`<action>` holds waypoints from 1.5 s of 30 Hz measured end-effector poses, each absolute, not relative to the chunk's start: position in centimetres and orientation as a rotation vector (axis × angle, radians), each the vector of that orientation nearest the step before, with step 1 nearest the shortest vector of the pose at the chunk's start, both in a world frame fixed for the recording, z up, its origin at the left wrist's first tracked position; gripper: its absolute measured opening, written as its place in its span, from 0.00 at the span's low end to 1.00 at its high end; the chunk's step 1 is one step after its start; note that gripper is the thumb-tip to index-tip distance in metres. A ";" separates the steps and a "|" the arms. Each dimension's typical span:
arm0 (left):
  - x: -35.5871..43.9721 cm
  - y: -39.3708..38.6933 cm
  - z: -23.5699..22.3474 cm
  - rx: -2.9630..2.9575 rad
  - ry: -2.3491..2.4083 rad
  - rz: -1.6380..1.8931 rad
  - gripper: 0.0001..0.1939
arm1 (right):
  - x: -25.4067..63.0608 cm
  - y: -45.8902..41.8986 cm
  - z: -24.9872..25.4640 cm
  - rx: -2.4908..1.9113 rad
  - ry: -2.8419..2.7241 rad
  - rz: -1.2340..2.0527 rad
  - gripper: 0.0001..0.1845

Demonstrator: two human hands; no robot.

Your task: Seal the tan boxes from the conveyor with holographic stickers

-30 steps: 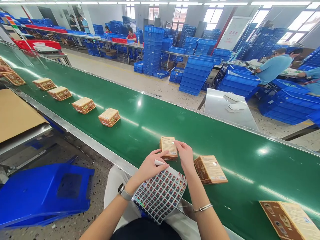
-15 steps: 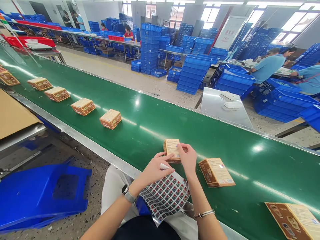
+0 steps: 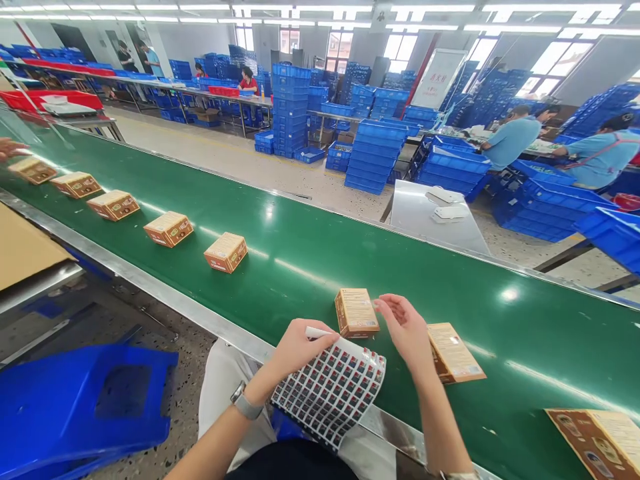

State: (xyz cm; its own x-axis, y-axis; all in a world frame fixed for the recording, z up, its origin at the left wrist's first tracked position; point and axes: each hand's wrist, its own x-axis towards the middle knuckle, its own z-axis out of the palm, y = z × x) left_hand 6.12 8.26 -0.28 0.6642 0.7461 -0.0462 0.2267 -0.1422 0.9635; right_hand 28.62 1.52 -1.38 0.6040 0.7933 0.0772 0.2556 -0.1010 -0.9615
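My left hand (image 3: pixel 303 347) is closed on the top edge of a sheet of small stickers (image 3: pixel 335 387). The sheet has a white backing, curls at its top, and hangs over the belt's near edge and my lap. Just beyond it a brown and cream carton (image 3: pixel 359 312) stands on the green conveyor belt (image 3: pixel 300 293). My right hand (image 3: pixel 406 327) hovers just right of that carton, fingers loosely curled and apart, with nothing visible in them. Partly hidden behind my right wrist is another carton (image 3: pixel 457 352).
A further carton (image 3: pixel 600 437) lies at lower right; several others, including one carton (image 3: pixel 226 253), line the belt leftward. Another person's hand (image 3: pixel 10 148) reaches in at far left. A blue crate (image 3: pixel 85 400) is on the floor left, below a cardboard sheet (image 3: pixel 30 247).
My right hand has come off the carton and moved right. My left hand has drawn back slightly with the sticker sheet. A person's hand has appeared at far left.
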 end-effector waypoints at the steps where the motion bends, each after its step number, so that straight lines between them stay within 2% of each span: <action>1: 5.6 8.3 0.0 1.652 0.831 0.535 0.12 | 28.3 0.3 -0.6 -1.602 -0.985 0.683 0.20; 5: 3.6 8.6 1.2 1.613 0.870 0.518 0.16 | 26.4 -3.5 1.8 -1.488 -1.266 1.094 0.19; 7: 2.9 8.6 1.8 1.680 0.884 0.558 0.16 | 25.5 -4.2 1.9 -1.498 -1.260 1.073 0.18; 10: 2.3 8.1 2.8 1.998 0.997 0.824 0.28 | 24.2 -4.4 1.5 -1.543 -1.258 0.956 0.17; 11: 2.2 7.8 3.1 2.147 1.001 0.900 0.29 | 23.8 -4.4 1.3 -1.552 -1.269 0.931 0.17; 14: 2.5 6.4 4.0 2.496 0.794 0.829 0.21 | 22.9 -4.4 1.1 -1.533 -1.307 0.906 0.19; 18: 3.1 5.2 4.2 2.537 0.707 0.544 0.06 | 22.4 -4.6 1.3 -1.519 -1.363 0.877 0.20; 21: 3.0 5.0 3.5 2.512 0.776 0.413 0.08 | 22.2 -4.7 1.2 -1.570 -1.441 0.856 0.19; 25: 2.5 4.8 2.9 2.494 0.852 0.293 0.09 | 21.6 -4.6 0.8 -1.607 -1.665 0.598 0.20; 30: 2.3 4.7 3.2 2.440 0.866 0.222 0.14 | 20.7 -4.1 0.6 -1.501 -1.859 0.122 0.07; 34: 2.4 4.7 3.7 2.372 0.848 0.195 0.15 | 20.2 -4.1 0.9 -1.489 -1.892 -0.003 0.08; 39: 1.4 6.2 3.5 2.230 0.902 0.244 0.13 | 20.2 -4.6 0.9 -1.440 -1.763 0.181 0.08; 43: -1.0 10.5 1.7 2.279 1.003 0.552 0.12 | 21.8 -4.7 -0.5 -1.531 -1.417 0.414 0.03; 45: -2.3 13.0 0.4 2.265 1.184 0.668 0.12 | 22.9 -4.3 -1.6 -1.566 -1.226 0.522 0.06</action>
